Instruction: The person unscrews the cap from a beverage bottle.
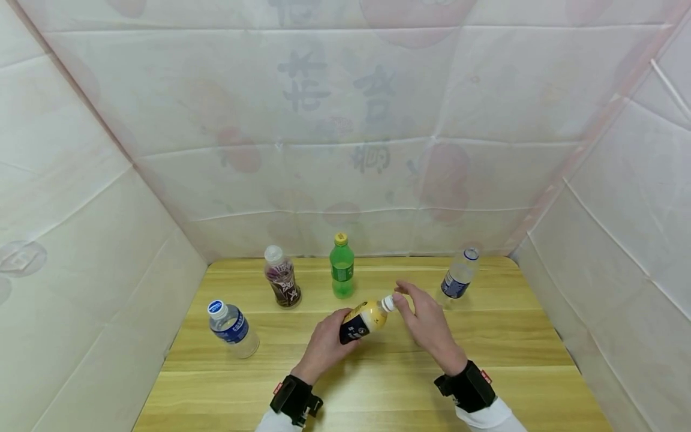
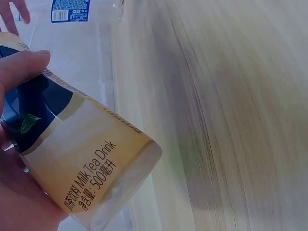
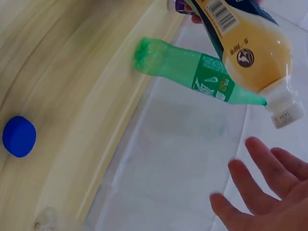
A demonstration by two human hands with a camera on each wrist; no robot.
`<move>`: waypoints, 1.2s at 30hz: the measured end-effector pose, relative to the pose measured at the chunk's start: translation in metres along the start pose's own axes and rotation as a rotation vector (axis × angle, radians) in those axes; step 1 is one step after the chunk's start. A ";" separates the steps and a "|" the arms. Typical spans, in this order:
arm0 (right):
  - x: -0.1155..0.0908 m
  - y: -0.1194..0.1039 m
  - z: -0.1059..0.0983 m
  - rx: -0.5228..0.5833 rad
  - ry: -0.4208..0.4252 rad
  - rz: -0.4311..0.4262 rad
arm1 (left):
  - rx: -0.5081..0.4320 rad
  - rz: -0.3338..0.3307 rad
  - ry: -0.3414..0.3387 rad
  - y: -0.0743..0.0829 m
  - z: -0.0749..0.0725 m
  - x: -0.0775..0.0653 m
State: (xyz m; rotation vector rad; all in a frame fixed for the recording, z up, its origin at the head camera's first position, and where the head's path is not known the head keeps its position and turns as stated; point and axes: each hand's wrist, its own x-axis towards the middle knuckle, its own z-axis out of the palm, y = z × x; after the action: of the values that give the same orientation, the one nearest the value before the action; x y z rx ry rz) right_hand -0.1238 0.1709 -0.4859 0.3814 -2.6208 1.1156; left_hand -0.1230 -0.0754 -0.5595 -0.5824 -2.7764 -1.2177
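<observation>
A milk tea bottle (image 1: 371,319) with a white cap (image 1: 388,303) leans over to the right above the table. My left hand (image 1: 326,344) grips it around its dark-labelled body, and the left wrist view shows the thumb (image 2: 26,67) across the label. Just beyond the cap is my right hand (image 1: 429,324). Its fingers (image 3: 260,197) are spread and apart from the cap in the right wrist view, with nothing in them. Behind the milk tea stands a green bottle (image 1: 342,270) with a yellow cap.
A dark-labelled bottle (image 1: 283,279) and a clear blue-labelled bottle (image 1: 235,330) stand on the left. Toward the right is another clear bottle (image 1: 459,277), its mouth uncapped. A blue cap (image 3: 19,136) lies on the wooden table (image 1: 227,396). Pale sheets (image 1: 345,120) enclose the table.
</observation>
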 end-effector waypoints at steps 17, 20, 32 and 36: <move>0.000 -0.004 0.009 -0.111 0.016 0.001 | -0.002 -0.019 -0.030 0.001 0.001 0.000; 0.000 -0.005 0.009 -0.105 0.013 0.003 | -0.004 -0.024 -0.033 0.001 0.001 0.000; 0.000 -0.005 0.005 -0.046 0.013 -0.067 | -0.038 -0.043 -0.047 0.000 0.001 0.001; -0.001 -0.002 0.005 -0.023 0.019 -0.114 | -0.041 -0.034 -0.045 -0.001 0.001 0.001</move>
State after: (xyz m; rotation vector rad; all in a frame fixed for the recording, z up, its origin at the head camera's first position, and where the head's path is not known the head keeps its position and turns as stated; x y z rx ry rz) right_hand -0.1225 0.1660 -0.4880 0.5062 -2.5573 1.0467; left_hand -0.1236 -0.0747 -0.5606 -0.5753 -2.8159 -1.2869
